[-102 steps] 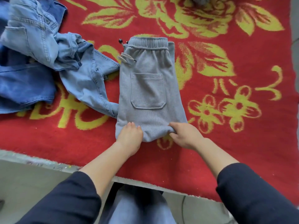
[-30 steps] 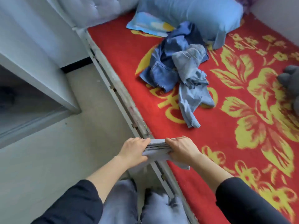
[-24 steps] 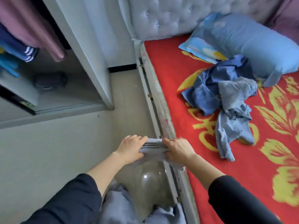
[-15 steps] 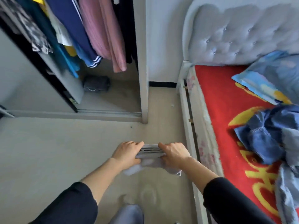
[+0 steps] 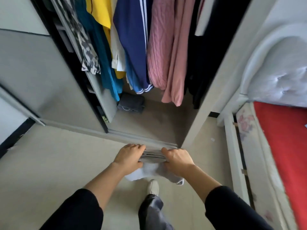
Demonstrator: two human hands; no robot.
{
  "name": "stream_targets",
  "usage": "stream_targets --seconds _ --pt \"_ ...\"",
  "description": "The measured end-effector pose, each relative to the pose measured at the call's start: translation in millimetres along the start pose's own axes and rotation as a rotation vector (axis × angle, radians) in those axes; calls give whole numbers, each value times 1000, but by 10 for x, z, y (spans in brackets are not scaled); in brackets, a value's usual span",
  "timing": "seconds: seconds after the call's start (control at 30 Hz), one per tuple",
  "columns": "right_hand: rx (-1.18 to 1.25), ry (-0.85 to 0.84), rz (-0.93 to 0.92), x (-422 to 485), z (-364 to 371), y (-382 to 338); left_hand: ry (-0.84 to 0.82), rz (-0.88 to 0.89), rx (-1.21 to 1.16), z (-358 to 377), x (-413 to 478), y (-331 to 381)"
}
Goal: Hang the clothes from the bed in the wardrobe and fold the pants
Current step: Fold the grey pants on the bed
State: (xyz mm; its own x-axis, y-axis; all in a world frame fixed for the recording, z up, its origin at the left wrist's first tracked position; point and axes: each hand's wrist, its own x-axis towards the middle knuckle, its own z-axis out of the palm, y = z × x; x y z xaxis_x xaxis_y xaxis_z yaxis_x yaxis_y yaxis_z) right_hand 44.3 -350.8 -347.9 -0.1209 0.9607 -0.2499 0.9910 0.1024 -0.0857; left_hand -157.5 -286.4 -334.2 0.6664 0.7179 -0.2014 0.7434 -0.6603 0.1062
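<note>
Wardrobe: open pale grey wardrobe (image 5: 216, 80), with a smooth sliding door (image 5: 41, 72) at its left.
On its rail: black-and-white patterned top (image 5: 83, 39), teal shirt (image 5: 103, 55), yellow shirt (image 5: 99, 9), navy jacket with white stripes (image 5: 132, 39) and pink cable-knit sweater (image 5: 159, 47), hanging close side by side.
On its floor: dark grey folded bundle (image 5: 131, 103), below the teal shirt.
Pants: folded grey fleece pants (image 5: 153, 155), a flat layered stack with a soft end sagging underneath, held in the air just in front of the wardrobe's track.
Left hand (image 5: 127, 158): fingers curled over the stack's left edge, gripping it.
Right hand (image 5: 177, 159): gripping the right edge likewise, so 2 hands carry it.
Bed: red-covered bed (image 5: 282, 146) with a pale tufted headboard (image 5: 282, 72), right of the wardrobe.
</note>
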Motion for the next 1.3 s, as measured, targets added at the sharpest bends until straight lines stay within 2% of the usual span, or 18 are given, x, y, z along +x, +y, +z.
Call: stream_targets --seconds 0.27,0.53,0.67,0.77,0.83,0.93,1.0,1.1,1.17,1.23,1.3 --pt "-42 -12 47 1976 520 282 5 -42 68 561 1549 -1198" --pt "-158 141 103 3900 1729 644 163 35 146 1988 3189 -2399" --pt "-300 261 166 4695 2386 879 308 70 165 2829 4039 -2787" --pt "-370 280 226 5102 2836 1063 404 100 192 3370 4583 -2981" --pt "-376 303 205 5290 3015 1180 473 134 190 3548 4896 -3075" --pt "-472 446 242 5580 3234 1369 656 116 128 3787 5269 -3126" --pt "-436 422 307 5694 3504 1425 603 84 45 4094 5400 -3124" --pt "-296 161 367 5816 4218 1476 306 50 -4 4721 5439 -3111" --pt "-208 96 381 5787 4614 1429 179 92 -38 5005 5399 -3122" --pt "-129 107 414 5825 4803 1430 164 116 -90 5104 5422 -3171" --pt "-104 134 442 5934 4805 1538 220 117 -158 5132 5538 -3217"
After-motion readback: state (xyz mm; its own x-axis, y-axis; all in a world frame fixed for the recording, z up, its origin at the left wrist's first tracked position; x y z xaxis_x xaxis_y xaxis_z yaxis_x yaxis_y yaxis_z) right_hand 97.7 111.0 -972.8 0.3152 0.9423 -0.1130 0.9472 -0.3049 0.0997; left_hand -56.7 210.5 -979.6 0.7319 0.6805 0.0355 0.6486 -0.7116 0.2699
